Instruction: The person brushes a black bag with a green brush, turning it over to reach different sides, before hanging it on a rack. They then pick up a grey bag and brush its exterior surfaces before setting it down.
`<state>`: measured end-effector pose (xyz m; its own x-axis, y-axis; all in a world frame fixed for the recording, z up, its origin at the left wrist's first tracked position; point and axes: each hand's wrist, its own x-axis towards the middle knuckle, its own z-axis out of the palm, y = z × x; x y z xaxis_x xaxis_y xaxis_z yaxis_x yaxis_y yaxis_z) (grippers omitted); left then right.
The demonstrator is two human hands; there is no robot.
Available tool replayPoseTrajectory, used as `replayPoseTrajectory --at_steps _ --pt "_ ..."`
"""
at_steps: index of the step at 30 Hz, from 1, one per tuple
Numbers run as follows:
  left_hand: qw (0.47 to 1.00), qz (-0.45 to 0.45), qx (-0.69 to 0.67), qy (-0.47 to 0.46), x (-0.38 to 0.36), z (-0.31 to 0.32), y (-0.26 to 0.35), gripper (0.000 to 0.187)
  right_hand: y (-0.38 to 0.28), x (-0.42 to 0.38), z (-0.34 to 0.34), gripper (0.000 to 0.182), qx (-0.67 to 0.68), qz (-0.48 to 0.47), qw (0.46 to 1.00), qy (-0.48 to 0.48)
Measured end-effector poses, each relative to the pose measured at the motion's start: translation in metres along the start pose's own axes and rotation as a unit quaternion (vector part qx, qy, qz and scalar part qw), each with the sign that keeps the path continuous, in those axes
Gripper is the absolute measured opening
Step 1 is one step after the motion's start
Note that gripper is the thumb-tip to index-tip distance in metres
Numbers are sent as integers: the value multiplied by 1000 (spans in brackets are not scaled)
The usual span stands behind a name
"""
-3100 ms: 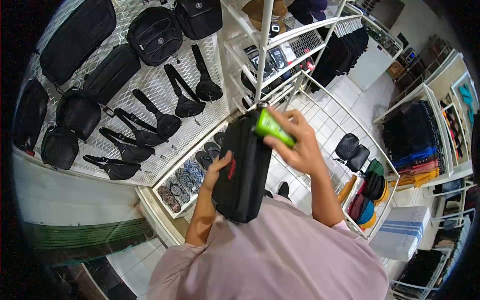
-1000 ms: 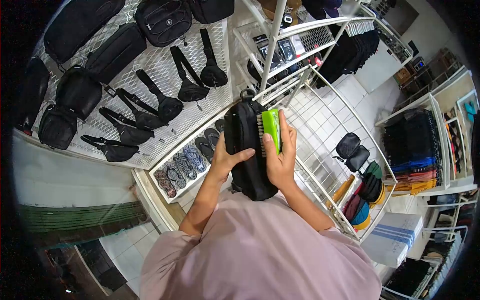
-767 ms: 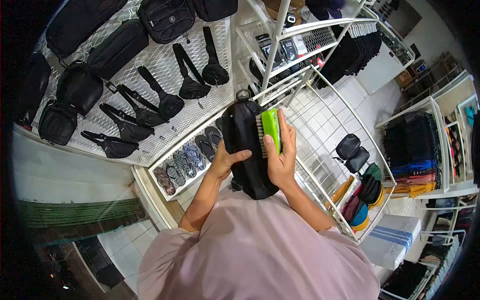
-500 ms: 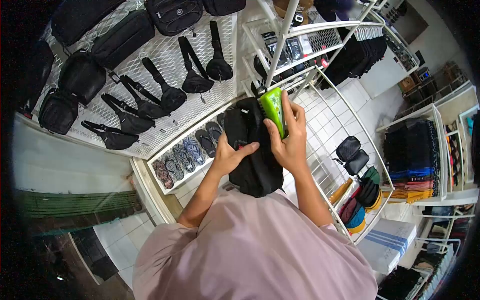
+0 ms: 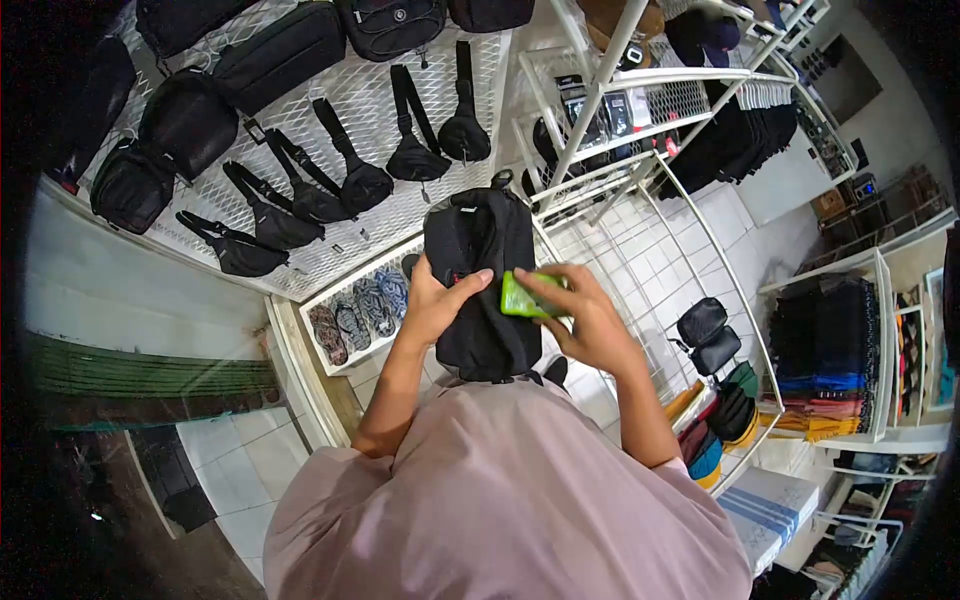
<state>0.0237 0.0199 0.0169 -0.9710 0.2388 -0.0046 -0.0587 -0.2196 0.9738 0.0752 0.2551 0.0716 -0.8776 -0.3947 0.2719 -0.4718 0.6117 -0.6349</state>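
Note:
A black bag [image 5: 482, 342] with a top handle stands upright in front of my chest. My left hand [image 5: 438, 306] is closed on the bag's left side, its thumb lying across the front near a small red mark. In my right hand [image 5: 592, 322] is a bright green brush [image 5: 522, 296], gripped between fingers and thumb. The brush lies against the right part of the bag, and its bristles are hidden from this angle.
Several black sling bags [image 5: 365, 185] hang on a white mesh wall at the left. Below them, flip-flops [image 5: 352, 330] fill a white tray. White metal racks [image 5: 700, 225] stand at the right, with small black bags [image 5: 708, 335] and caps [image 5: 735, 412].
My right hand has lowered the brush from the bag's upper right edge to its middle and turned it sideways. The bag now stands more upright, and the view has shifted slightly.

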Motion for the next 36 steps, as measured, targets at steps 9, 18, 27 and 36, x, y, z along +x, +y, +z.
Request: replayPoseTrajectory --at_steps 9,18,27,36 --pt "999 4 -34 -26 6 11 2 56 9 0 -11 78 -8 0 1000 20" --pt "999 -8 -22 -40 12 23 0 54 15 -3 -15 75 30 45 992 110" --pt "998 -36 -5 -44 8 28 -1 54 18 1 -23 72 -9 44 988 149" --pt "998 -23 -16 -54 3 30 10 52 21 12 -24 65 -24 33 977 209"
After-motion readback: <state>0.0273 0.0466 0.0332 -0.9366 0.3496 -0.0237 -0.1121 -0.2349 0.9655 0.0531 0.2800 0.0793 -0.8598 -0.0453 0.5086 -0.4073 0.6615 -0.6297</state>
